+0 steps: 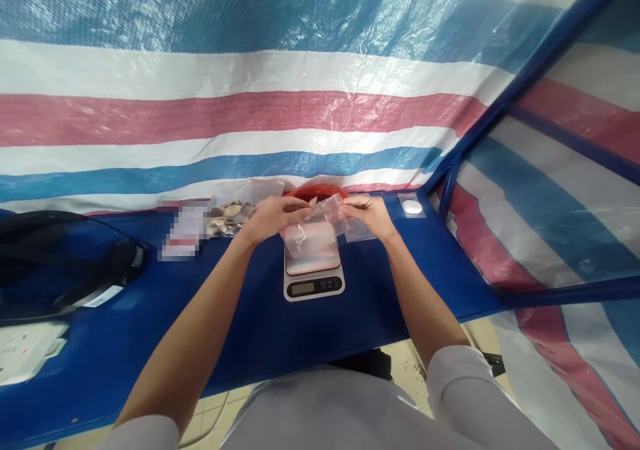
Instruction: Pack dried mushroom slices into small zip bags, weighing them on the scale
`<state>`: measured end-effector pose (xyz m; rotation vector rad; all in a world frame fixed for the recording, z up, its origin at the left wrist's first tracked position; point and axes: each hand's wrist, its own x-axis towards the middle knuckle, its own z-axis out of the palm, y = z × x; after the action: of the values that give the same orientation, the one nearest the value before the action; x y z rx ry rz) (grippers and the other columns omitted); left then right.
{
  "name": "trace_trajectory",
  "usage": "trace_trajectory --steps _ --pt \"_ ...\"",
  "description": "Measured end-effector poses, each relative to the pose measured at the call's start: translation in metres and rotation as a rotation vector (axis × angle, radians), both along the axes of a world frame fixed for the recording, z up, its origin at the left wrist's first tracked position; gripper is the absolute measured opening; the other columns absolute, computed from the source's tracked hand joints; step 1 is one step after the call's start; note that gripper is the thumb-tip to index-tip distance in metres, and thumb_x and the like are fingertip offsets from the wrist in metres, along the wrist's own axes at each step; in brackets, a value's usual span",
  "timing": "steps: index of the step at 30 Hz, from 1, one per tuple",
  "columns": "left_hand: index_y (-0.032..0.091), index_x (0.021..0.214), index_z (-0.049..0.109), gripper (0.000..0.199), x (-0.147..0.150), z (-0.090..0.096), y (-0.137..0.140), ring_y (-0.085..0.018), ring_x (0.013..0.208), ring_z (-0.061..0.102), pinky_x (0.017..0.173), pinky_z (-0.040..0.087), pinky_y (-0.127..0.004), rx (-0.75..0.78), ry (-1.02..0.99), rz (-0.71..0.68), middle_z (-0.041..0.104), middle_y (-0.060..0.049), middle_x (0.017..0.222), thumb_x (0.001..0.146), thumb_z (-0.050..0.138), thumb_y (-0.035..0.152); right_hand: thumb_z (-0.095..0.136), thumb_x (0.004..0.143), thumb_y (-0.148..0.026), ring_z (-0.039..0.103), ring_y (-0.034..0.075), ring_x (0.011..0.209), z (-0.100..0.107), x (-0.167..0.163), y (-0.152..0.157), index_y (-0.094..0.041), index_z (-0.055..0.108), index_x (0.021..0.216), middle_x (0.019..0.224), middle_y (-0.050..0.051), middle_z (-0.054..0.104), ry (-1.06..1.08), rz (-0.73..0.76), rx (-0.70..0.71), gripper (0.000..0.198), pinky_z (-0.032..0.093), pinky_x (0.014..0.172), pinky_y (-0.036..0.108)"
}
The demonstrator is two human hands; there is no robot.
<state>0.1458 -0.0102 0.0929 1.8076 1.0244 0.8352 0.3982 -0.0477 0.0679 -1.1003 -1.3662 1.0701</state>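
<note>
Between my two hands hangs a small clear plastic bag (325,211), above a digital scale (314,263). My left hand (277,217) pinches one side of the bag near its top. At the opposite top corner, my right hand (367,211) grips it between thumb and fingers. Whether anything lies inside the bag is hard to see. Behind it stands a red bowl (316,190), mostly hidden, with a pale piece showing in it. Left of my left hand lies a larger clear bag of dried brown slices (231,213). More clear plastic bags (357,231) lie under my right hand.
A small bag with a white round item (413,207) lies at the back right. To the left are a blurred printed packet (184,231), a black strapped device (65,263) and a white power strip (30,350). Blue metal posts (450,190) and striped sheeting enclose the blue table (270,330).
</note>
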Motion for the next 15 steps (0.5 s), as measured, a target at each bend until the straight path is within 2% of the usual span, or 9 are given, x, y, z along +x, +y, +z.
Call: trace_trajectory --steps 2,5,11,15 --pt "0.024 0.085 0.083 0.027 0.013 0.007 0.006 -0.017 0.054 0.063 0.053 0.047 -0.026 0.024 0.116 -0.129 0.072 -0.003 0.064 0.077 0.077 0.050 0.082 0.070 -0.055 0.059 0.013 0.057 0.005 0.003 0.002 -0.021 0.080 0.078 0.066 -0.001 0.071 -0.054 0.054 0.036 0.036 0.053 0.058 0.029" --pt "0.024 0.080 0.082 0.028 0.031 0.006 0.007 -0.017 0.055 0.062 0.053 0.047 -0.026 -0.002 0.112 -0.202 0.071 -0.004 0.063 0.081 0.073 0.050 0.083 0.070 -0.051 0.062 0.013 0.060 0.007 0.010 0.003 -0.020 0.081 0.084 0.072 0.000 0.074 -0.085 0.072 0.048 0.033 0.055 0.062 0.029" --pt "0.019 0.083 0.080 0.032 0.055 -0.012 -0.007 -0.021 0.070 0.068 0.066 0.055 -0.031 -0.126 -0.216 -0.056 0.077 -0.008 0.080 0.079 0.077 0.051 0.090 0.061 -0.050 0.073 0.021 0.086 -0.012 0.038 0.004 -0.020 0.082 0.096 0.099 0.006 0.081 0.044 -0.153 -0.023 0.047 0.061 0.082 0.036" --pt "0.019 0.082 0.079 0.032 0.077 -0.025 -0.016 -0.020 0.073 0.068 0.071 0.057 -0.032 -0.135 -0.369 0.075 0.075 -0.006 0.081 0.077 0.079 0.050 0.089 0.061 -0.056 0.075 0.025 0.092 -0.023 0.053 0.002 -0.019 0.081 0.100 0.102 0.007 0.080 0.061 -0.183 -0.130 0.054 0.063 0.075 0.036"
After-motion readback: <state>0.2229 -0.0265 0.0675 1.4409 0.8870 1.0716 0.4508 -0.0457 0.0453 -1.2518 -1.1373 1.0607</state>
